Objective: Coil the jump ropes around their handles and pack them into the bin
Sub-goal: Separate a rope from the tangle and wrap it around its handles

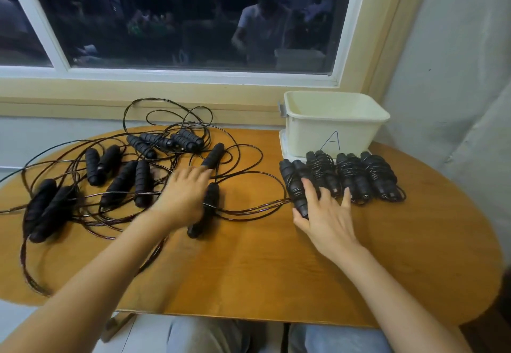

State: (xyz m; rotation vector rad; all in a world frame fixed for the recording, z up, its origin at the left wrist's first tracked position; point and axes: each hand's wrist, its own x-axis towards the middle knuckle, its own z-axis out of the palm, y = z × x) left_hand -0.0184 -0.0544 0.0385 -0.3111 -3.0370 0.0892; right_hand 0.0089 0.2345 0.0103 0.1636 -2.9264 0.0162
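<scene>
Several black jump ropes lie tangled on the left half of the wooden table (265, 267), their foam handles scattered among loose cord (119, 181). Several coiled bundles (354, 175) sit in a row in front of the cream bin (331, 120), which is marked "A" and has nothing visible inside. My right hand (325, 214) rests with spread fingers on the leftmost coiled bundle (294, 184), thumb under its near end. My left hand (184, 195), blurred, reaches over a loose handle (207, 211); another loose handle (214, 155) lies just beyond its fingertips.
The bin stands on a white lid (284, 148) at the back right, against the window sill (138, 95). A grey curtain (456, 76) hangs at the right. Loose cord (30, 275) runs past the table's left edge. Bare wood lies along the front and right.
</scene>
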